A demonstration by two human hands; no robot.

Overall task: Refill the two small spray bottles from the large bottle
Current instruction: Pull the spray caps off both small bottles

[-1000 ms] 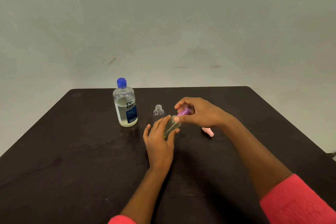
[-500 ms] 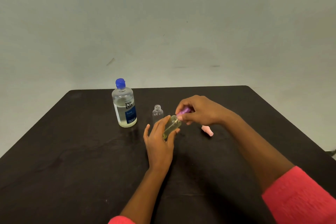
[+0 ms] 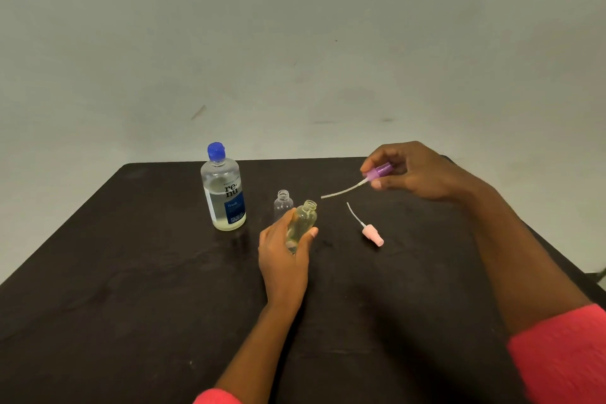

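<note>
Left hand [image 3: 283, 259] is gripping an open small bottle [image 3: 303, 223], hiding its base; right hand [image 3: 416, 174] is pinching a purple sprayer [image 3: 378, 171].

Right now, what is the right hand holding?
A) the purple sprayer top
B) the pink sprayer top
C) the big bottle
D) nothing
A: the right hand pinches the purple sprayer top, while the pink sprayer top lies on the table.
</note>
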